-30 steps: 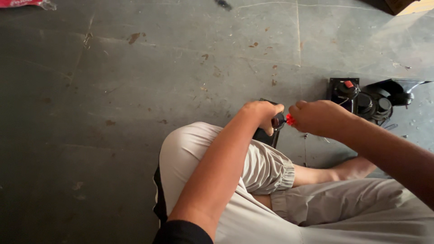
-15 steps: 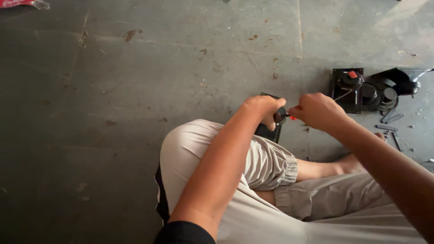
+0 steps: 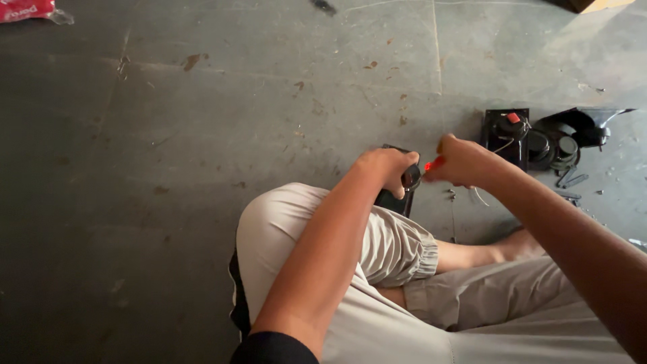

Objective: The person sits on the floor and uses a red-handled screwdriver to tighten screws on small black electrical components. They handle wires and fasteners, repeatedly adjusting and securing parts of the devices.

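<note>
Grey concrete floor [image 3: 202, 135], scuffed and stained, carries everything, and the person sits on it with one knee raised. Just past that knee the left hand [image 3: 387, 168] is wrapped shut around a small black part [image 3: 397, 195], which stands on the floor under the palm with its lower end showing below the fingers. The right hand [image 3: 465, 162] is closed on a red-handled tool [image 3: 433, 163]; only a short piece of the red handle shows, pointing left and meeting the black part at the left hand's fingertips. Both hands sit close together, almost touching. Beside the right hand, toward the floor's right edge, lies a black square unit [image 3: 505, 131] with a red cap, and next to it some black round housings [image 3: 556, 145]. A red packet [image 3: 27, 9] lies in the far left corner.
</note>
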A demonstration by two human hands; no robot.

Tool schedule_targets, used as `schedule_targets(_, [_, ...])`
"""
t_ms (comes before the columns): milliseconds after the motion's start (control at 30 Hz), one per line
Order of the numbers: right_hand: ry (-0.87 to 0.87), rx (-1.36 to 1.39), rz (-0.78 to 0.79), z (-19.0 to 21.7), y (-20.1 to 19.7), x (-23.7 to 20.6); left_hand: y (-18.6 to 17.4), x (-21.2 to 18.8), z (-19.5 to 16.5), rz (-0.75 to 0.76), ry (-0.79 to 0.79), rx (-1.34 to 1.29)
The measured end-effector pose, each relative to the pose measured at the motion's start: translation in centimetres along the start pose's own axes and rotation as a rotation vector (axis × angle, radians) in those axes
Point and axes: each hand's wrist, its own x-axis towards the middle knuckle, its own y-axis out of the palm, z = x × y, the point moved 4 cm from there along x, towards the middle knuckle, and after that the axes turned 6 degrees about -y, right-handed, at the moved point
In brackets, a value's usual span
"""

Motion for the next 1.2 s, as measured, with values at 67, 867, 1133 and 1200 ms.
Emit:
schedule_targets(67, [-0.362,-0.096,-0.299,1.2,-0.8,-1.2,0.0,0.1,0.1,0.033,-0.018,-0.004])
schedule_targets(867, [-0.099,0.295,-0.016,-11.0,11.7,-4.9,-1.4,-0.3,0.7,-0.189,-0.197,0.076])
schedule_targets(1133, [-0.067,0.086,-0.289,-9.8,10.3,-4.0,-2.2,-1.4,0.8,-0.123,-0.083,0.099])
schedule_targets(1200, [-0.127,0.129,-0.391,-9.7,9.4,-4.1,-2.0,-1.2,1.1,-0.122,-0.048,0.086])
